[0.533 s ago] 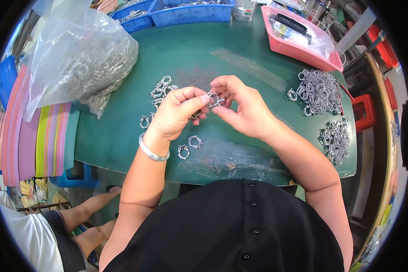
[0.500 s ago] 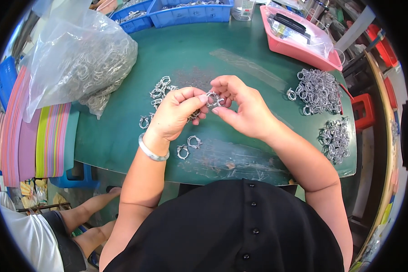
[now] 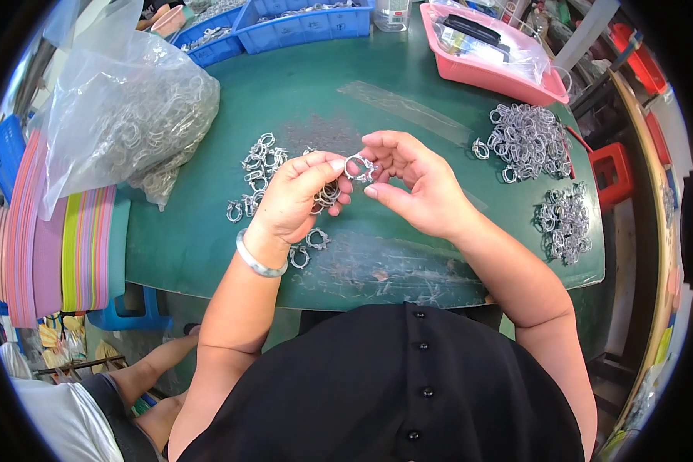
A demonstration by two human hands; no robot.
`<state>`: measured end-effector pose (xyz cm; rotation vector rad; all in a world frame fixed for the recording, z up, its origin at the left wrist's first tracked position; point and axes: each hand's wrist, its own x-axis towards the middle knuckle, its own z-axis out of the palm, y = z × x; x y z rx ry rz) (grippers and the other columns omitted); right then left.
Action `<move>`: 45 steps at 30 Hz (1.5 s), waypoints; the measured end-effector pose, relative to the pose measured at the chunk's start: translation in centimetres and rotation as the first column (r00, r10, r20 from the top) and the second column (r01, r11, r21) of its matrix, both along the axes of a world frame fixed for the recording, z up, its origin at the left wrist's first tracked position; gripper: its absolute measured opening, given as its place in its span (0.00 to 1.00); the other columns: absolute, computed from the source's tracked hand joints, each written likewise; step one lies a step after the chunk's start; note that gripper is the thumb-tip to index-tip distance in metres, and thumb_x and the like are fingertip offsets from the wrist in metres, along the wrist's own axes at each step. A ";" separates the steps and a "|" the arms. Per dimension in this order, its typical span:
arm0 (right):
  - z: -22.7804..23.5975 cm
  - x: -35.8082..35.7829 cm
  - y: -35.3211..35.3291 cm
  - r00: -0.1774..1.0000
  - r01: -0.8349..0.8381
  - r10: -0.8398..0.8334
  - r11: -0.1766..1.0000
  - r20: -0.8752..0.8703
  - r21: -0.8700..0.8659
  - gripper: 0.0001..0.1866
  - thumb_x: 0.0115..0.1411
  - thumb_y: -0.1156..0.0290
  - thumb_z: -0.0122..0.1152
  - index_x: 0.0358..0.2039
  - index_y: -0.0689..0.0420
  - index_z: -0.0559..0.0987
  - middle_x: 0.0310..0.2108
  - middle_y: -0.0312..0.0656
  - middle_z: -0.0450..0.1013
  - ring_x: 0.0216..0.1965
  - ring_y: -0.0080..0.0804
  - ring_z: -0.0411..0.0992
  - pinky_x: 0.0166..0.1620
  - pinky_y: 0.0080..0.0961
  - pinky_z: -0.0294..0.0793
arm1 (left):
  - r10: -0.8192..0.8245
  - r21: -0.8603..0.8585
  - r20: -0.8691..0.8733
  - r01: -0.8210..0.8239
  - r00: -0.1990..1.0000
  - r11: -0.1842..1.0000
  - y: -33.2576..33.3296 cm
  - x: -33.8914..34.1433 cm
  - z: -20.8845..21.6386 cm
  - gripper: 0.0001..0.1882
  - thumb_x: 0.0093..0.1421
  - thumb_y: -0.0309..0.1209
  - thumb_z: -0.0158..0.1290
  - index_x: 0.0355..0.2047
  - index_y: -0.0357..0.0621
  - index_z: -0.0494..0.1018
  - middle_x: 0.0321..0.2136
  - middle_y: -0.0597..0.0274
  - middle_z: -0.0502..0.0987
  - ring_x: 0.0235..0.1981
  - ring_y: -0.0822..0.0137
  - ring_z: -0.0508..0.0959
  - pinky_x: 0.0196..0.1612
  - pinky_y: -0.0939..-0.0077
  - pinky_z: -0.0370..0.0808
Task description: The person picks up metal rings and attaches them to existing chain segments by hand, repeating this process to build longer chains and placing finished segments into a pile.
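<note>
**Green worktable and its load**

A dark green table (image 3: 408, 100) carries everything. Just left of the pinch, and under it, loose metal ring clamps (image 3: 259, 165) lie scattered, a few more (image 3: 308, 246) nearer the person. Well to the right sit two heaps of the same clamps, a larger one (image 3: 527, 140) and a smaller one (image 3: 564, 222) closer in. Far left rests a clear plastic bag (image 3: 123, 123) full of clamps. Beyond the pinch, at the far edge, stand blue bins (image 3: 300, 23) and a pink tray (image 3: 489, 69), its contents under plastic and hard to make out. A clear tape strip (image 3: 404, 108), probably stuck down, crosses the top.
</note>
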<state>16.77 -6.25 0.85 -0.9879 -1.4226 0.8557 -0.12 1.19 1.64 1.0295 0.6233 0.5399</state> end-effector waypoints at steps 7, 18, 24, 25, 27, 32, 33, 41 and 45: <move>0.0 0.4 -0.4 1.000 0.007 -0.007 1.000 0.007 -0.016 0.21 0.47 0.84 0.55 0.45 0.63 0.68 0.35 0.40 0.68 0.30 0.21 0.66 0.36 0.18 0.69 | -0.021 -0.007 0.008 0.022 1.000 1.000 0.0 0.4 -0.2 0.10 0.59 0.34 0.45 0.29 0.40 0.71 0.20 0.66 0.72 0.19 0.73 0.71 0.20 0.83 0.67; 0.9 0.4 -1.2 0.906 0.207 -0.231 0.973 0.356 0.104 0.19 0.43 0.80 0.61 0.39 0.58 0.70 0.28 0.38 0.66 0.23 0.24 0.65 0.24 0.18 0.67 | 0.010 -0.091 0.056 -0.005 0.998 0.996 -0.3 1.0 -0.3 0.13 0.59 0.36 0.45 0.35 0.38 0.70 0.22 0.65 0.73 0.19 0.75 0.72 0.18 0.84 0.68; 0.8 -0.1 -1.3 0.858 0.340 -0.375 0.927 0.351 0.159 0.18 0.42 0.79 0.63 0.35 0.59 0.69 0.26 0.37 0.66 0.21 0.22 0.65 0.23 0.17 0.66 | -0.007 0.035 -0.020 0.007 1.000 0.999 -1.8 1.3 0.1 0.11 0.58 0.33 0.47 0.37 0.40 0.72 0.22 0.67 0.73 0.21 0.75 0.71 0.23 0.84 0.67; 0.8 -0.1 -1.4 0.857 0.340 -0.376 0.926 0.352 0.160 0.18 0.42 0.79 0.63 0.35 0.59 0.69 0.26 0.37 0.66 0.21 0.22 0.65 0.23 0.17 0.66 | -0.012 0.022 -0.005 0.012 1.000 1.000 -1.7 1.3 -0.1 0.10 0.58 0.32 0.47 0.36 0.41 0.73 0.22 0.67 0.73 0.22 0.75 0.71 0.23 0.84 0.66; 0.8 0.0 -1.5 0.905 0.304 -0.311 0.950 0.290 0.069 0.16 0.44 0.80 0.62 0.34 0.59 0.68 0.25 0.36 0.66 0.22 0.20 0.65 0.23 0.17 0.65 | -0.006 0.011 0.007 0.006 1.000 1.000 -1.5 1.3 -0.2 0.10 0.58 0.32 0.47 0.36 0.41 0.73 0.22 0.67 0.72 0.22 0.76 0.71 0.23 0.84 0.66; 0.5 0.1 -1.7 0.975 0.190 -0.190 0.982 0.111 0.013 0.13 0.49 0.82 0.57 0.35 0.61 0.68 0.27 0.36 0.68 0.26 0.18 0.66 0.28 0.15 0.67 | -0.005 -0.021 0.046 0.006 0.999 1.000 -1.3 1.2 -0.3 0.10 0.58 0.32 0.47 0.36 0.41 0.73 0.22 0.67 0.73 0.22 0.76 0.70 0.23 0.84 0.66; 0.4 0.0 -1.7 0.987 0.155 -0.155 0.988 0.030 0.009 0.11 0.50 0.83 0.55 0.36 0.62 0.68 0.28 0.36 0.68 0.28 0.18 0.67 0.31 0.15 0.68 | -0.013 -0.013 0.060 0.014 0.998 1.000 -1.3 1.2 -0.3 0.10 0.58 0.32 0.47 0.36 0.41 0.73 0.22 0.67 0.73 0.22 0.76 0.70 0.23 0.84 0.66; 0.6 0.7 -1.9 0.975 -0.006 -0.032 0.986 -0.218 -0.169 0.07 0.56 0.78 0.51 0.36 0.62 0.69 0.32 0.37 0.69 0.31 0.19 0.67 0.36 0.16 0.69 | -0.020 0.026 0.068 0.018 0.998 1.000 -1.4 1.2 -0.5 0.10 0.58 0.30 0.47 0.37 0.41 0.73 0.22 0.66 0.73 0.22 0.76 0.70 0.22 0.84 0.67; 0.5 1.0 -1.9 0.953 -0.054 -0.022 0.969 -0.303 -0.241 0.07 0.56 0.77 0.51 0.36 0.63 0.69 0.32 0.37 0.69 0.30 0.20 0.68 0.35 0.16 0.70 | -0.023 0.035 0.057 0.021 0.998 0.999 -1.4 1.2 -0.6 0.10 0.58 0.30 0.47 0.37 0.41 0.73 0.22 0.67 0.73 0.21 0.77 0.70 0.22 0.85 0.67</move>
